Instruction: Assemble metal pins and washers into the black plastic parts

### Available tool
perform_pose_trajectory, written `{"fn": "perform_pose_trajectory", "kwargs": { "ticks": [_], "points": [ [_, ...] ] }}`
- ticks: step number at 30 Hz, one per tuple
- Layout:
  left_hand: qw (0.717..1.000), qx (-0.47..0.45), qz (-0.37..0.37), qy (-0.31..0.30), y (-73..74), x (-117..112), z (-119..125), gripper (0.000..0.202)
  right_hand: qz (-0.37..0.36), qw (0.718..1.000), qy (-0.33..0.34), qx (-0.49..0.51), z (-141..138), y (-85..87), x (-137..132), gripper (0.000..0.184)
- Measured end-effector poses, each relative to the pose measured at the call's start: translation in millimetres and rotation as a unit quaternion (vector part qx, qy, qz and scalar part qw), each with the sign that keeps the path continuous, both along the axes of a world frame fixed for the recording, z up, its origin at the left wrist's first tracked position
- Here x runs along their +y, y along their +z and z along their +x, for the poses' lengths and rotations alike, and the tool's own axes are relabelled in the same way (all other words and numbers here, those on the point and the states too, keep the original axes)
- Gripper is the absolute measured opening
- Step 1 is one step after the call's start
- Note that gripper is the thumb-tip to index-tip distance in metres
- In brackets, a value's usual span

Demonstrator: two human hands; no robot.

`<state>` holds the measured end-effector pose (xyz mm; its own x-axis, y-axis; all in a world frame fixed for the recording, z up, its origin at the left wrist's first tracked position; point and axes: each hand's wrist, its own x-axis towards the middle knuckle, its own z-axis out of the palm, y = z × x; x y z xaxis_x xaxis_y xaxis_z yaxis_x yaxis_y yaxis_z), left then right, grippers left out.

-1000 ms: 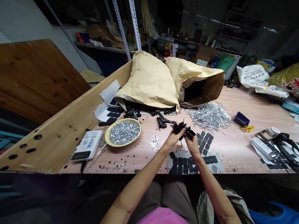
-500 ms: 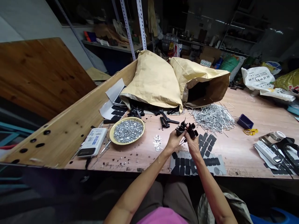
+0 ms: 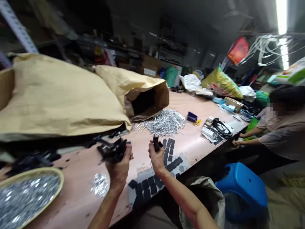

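My left hand (image 3: 120, 168) is closed around a blurred black plastic part (image 3: 111, 151), held above the table near the paper sack. Apart from it on the right, my right hand (image 3: 157, 157) grips a smaller black plastic piece (image 3: 157, 145). A thin pin seems to stick out below that hand. Just beyond it lies a heap of metal pins (image 3: 166, 122). Black rectangular pads (image 3: 145, 187) lie in rows on a grey sheet beneath and between my hands. Small shiny metal pieces (image 3: 100, 185) are piled left of my left wrist.
A yellow-rimmed bowl (image 3: 62, 179) of metal pieces stands at lower left. Large paper sacks (image 3: 59, 95) fill the back left. A dark blue tray (image 3: 192, 116) sits beyond the pins. A blue stool (image 3: 247, 181) and a co-worker (image 3: 283, 133) are at right.
The view has swung to the right, bringing the co-worker and blue stool into sight. My hands, close together before, are now apart, each with a black part.
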<state>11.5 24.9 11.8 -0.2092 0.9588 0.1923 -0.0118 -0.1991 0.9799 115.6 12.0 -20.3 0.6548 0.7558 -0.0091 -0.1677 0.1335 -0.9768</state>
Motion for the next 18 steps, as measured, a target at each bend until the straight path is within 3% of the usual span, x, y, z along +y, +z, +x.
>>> {"fn": "perform_pose_trajectory", "kwargs": {
  "ticks": [2, 6, 11, 18],
  "points": [
    [0.999, -0.004, 0.007, -0.039, 5.2, -7, 4, 0.034, 0.000, 1.000, -0.011, 0.008, -1, 2.6, -6, 0.048],
    [0.998, -0.040, -0.013, -0.048, 10.0, -24, 10, 0.032, -0.001, 1.000, -0.025, 0.020, 0, 8.8, -18, 0.045],
    [0.997, -0.024, -0.026, -0.069, 6.2, -46, 12, 0.035, 0.021, 0.998, -0.047, 0.033, 4, 11.9, -38, 0.040],
    [0.986, -0.014, -0.057, -0.154, 2.5, -78, 16, 0.037, 0.058, 0.988, -0.102, 0.101, 1, 12.2, -77, 0.044]
  ]
}}
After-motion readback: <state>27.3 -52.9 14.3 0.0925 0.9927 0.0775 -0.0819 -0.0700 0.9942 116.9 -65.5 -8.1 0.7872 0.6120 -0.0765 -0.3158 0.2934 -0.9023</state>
